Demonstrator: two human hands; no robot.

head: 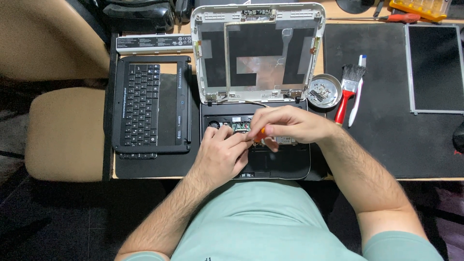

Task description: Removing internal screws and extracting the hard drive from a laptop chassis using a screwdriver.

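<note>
A small opened laptop base (290, 164) lies at the desk's front edge, its circuit board (238, 125) exposed. Behind it the white lid shell (256, 53) stands open with the screen panel taken out. My right hand (290, 123) is closed around an orange-handled screwdriver (259, 134), whose tip is hidden over the board. My left hand (222, 152) rests on the base beside it, fingers touching the screwdriver's lower end. Both hands cover much of the board.
A removed keyboard and black top cover (150, 104) lie to the left, a battery pack (153, 43) behind them. A round metal dish of screws (325, 90), a red-handled brush (349, 89) and a white pen (357, 94) lie right; a bare screen panel (435, 67) far right.
</note>
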